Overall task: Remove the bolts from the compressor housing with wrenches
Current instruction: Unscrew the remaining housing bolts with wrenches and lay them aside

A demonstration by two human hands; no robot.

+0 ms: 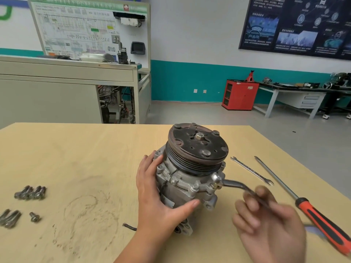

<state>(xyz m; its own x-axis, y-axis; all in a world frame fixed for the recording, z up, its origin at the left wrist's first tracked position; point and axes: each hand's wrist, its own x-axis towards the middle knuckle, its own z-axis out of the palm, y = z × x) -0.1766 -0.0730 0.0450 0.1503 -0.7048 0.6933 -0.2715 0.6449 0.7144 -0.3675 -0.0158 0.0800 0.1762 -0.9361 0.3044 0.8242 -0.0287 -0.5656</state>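
A grey metal compressor (pixel 187 179) with a dark pulley on top stands tilted on the wooden table (pixel 85 149). My left hand (pixel 157 194) grips the housing from the left, thumb across its front. My right hand (pixel 266 221), blurred, holds the handle of a bent ring wrench (pixel 233 184). The wrench's ring end sits on a bolt at the housing's right flange. Another bolt head (pixel 195 186) shows on the flange front.
A slim open-end wrench (pixel 251 170) and a red-handled screwdriver (pixel 311 209) lie to the right of the compressor. Several removed bolts (pixel 30 192) lie at the left, with more (pixel 10 218) near the table's left edge and a single short one (pixel 34 217).
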